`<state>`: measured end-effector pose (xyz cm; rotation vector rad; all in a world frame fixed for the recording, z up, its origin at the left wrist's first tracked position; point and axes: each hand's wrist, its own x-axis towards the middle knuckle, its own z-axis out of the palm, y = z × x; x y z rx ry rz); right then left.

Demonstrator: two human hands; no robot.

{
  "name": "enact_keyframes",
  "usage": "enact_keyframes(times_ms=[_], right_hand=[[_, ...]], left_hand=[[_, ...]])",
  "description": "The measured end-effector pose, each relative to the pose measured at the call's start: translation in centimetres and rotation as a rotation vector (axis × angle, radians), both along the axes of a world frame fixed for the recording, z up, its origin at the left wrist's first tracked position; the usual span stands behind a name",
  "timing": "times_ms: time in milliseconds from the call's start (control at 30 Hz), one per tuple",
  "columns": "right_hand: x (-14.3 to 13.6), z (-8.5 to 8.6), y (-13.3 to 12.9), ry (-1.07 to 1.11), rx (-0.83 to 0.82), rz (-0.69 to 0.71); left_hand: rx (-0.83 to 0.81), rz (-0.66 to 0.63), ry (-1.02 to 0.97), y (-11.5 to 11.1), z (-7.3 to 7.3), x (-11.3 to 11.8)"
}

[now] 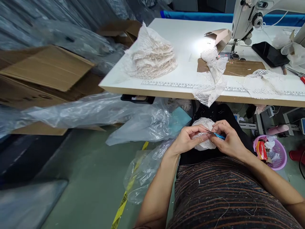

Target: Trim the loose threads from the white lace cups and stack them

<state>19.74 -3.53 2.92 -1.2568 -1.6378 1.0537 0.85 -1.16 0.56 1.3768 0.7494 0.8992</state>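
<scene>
On my lap lies a small white lace piece (203, 122), bunched up under both hands. My left hand (187, 140) pinches its upper edge between thumb and fingers. Closed around a pair of small blue-handled thread snips (219, 136), my right hand (227, 138) touches the lace too. The thin blades point left, close to the left fingertips. Exactly what lies between the blades is too small to make out. Another strip of white lace (214, 71) drapes over the table's front edge, beside the sewing machine's needle.
A white sewing table (176, 35) carries a lace stack (152, 57), a sewing machine (245, 22), a black phone (270, 54) and red-handled scissors (296, 73). Cardboard boxes (52, 68) and plastic sheeting (140, 124) crowd the left. A pink basket (283, 159) with scraps stands at right.
</scene>
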Motion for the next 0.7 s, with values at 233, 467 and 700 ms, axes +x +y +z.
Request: enact_keyframes(times_ms=[233, 467, 700], right_hand=[[1.5, 0.5, 0.2, 0.169, -0.371, 0.203], [1.1, -0.1, -0.6, 0.184, -0.17, 0.114], [1.1, -0.3, -1.4, 0.088, 0.227, 0.103]], left_hand=[[0.186, -0.017, 0.085, -0.1, 0.7, -0.2], [0.314, -0.032, 0.164, -0.6, 0.8, -1.2], [0.24, -0.05, 0.165, -1.4, 1.7, -0.9]])
